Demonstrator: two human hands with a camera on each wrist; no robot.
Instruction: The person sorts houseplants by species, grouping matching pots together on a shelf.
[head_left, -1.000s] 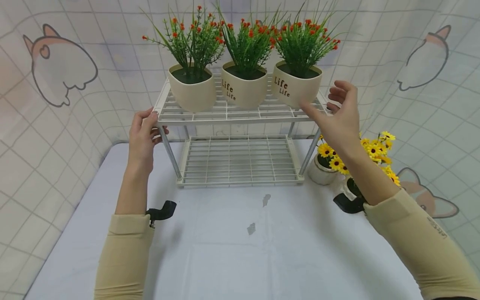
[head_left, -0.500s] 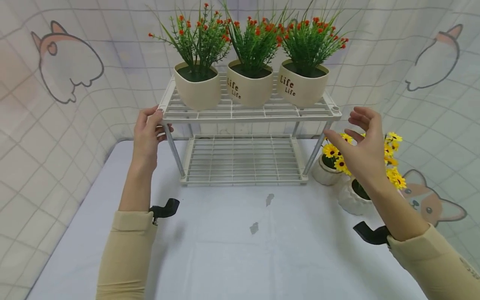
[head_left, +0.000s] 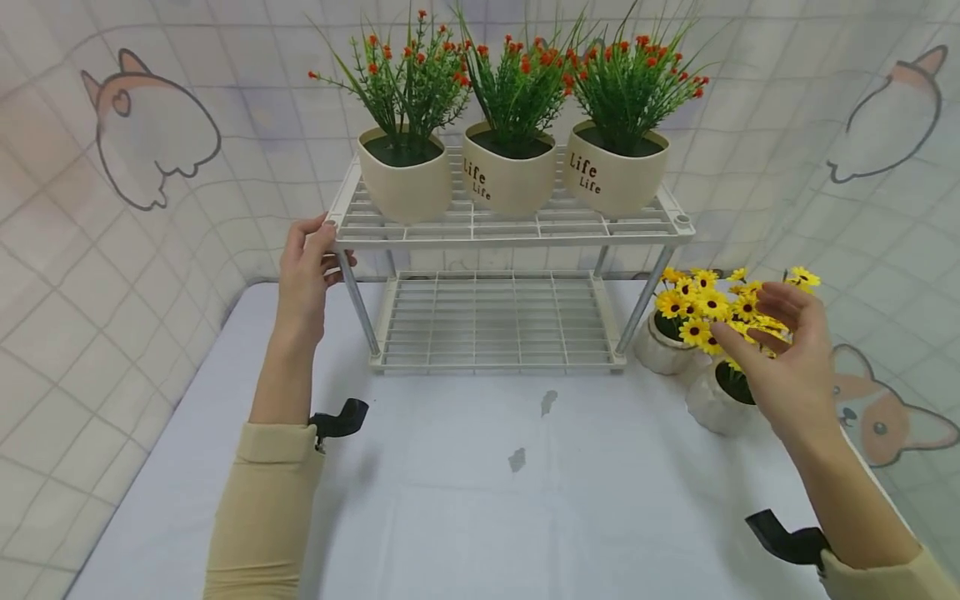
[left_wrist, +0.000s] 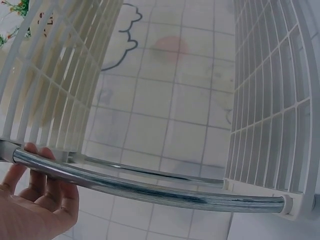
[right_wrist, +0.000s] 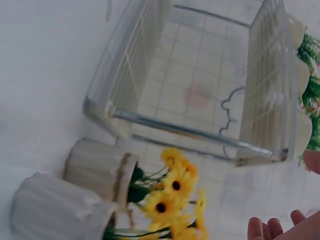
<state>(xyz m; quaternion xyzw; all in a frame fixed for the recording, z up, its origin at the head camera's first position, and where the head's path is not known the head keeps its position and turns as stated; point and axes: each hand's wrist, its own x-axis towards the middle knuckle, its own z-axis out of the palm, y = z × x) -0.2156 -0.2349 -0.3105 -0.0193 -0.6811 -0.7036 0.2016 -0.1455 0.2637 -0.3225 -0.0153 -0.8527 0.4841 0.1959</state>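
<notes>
Hands [head_left: 303, 271] [head_left: 798, 375] at rack [head_left: 517, 243] and yellow flowers [head_left: 711, 302], white tabletop [head_left: 457, 525], grid-patterned backdrop [head_left: 262, 179]

You wear tan sleeves: the left sleeve [head_left: 258, 525] has a broad seamed cuff [head_left: 279, 446] and soft creases lower down; the right sleeve [head_left: 885, 581] matches in colour. A bent black piece [head_left: 341, 419] sits at your left wrist, a similar black fitting [head_left: 787, 540] at your right.
</notes>
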